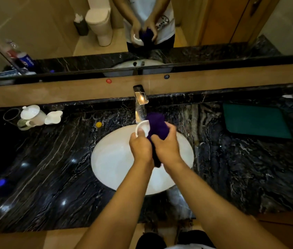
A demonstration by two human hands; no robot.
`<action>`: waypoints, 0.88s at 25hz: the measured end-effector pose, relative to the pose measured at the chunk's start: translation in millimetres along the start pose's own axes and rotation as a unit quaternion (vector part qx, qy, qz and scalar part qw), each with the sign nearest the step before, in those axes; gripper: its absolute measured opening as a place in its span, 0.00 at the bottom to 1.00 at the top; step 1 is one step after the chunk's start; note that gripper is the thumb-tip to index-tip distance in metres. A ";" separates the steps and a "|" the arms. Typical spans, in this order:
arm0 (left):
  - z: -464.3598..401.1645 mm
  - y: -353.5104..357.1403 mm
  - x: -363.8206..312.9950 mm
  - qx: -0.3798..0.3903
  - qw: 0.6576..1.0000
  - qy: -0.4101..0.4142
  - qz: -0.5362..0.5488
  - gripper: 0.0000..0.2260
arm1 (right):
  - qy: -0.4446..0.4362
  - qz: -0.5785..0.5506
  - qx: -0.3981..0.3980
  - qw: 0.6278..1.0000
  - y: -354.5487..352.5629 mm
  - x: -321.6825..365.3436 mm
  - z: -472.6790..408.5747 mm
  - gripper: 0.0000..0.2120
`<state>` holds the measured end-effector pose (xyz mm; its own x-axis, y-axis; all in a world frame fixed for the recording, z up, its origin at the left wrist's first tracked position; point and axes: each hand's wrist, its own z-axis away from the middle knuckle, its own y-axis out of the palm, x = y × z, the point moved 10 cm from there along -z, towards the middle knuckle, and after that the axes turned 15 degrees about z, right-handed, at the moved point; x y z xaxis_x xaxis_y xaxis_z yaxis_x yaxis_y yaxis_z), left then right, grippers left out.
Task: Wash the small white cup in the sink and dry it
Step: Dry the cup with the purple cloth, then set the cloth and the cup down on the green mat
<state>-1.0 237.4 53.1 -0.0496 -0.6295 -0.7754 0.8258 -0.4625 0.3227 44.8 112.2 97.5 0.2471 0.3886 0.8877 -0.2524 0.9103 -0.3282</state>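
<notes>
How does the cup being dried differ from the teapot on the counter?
The cup is held over the sink in the left hand, with a purple cloth pressed against it; the teapot stands untouched at far left. The cup is open-topped; the teapot is lidded. Both are white.

A black marble countertop [52, 168] veined with white runs beneath a wide wall mirror [43, 33], which reflects a white toilet [100, 22], beige floor tiles and a wooden door [223, 18]. Overhead lights glint off the stone.
</notes>
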 end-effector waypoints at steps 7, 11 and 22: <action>-10.7 -15.1 2.6 -0.011 0.998 -0.025 0.051 0.08 | 0.000 0.048 0.008 0.999 -45.1 -22.2 -14.3 0.18; -1.8 30.3 14.4 0.072 0.991 -0.070 0.090 0.10 | 0.047 -0.009 -0.073 0.996 -104.4 -45.1 -29.2 0.17; 22.6 210.4 128.2 0.127 0.984 -0.122 0.000 0.10 | 0.066 -0.020 -0.174 0.982 -290.6 -115.3 -127.1 0.17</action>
<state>153.7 45.3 33.9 -0.2092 -0.7461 -0.6321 0.6605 -0.5845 0.4713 208.5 -178.9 49.5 0.3761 0.3464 0.8594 0.0887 0.9098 -0.4056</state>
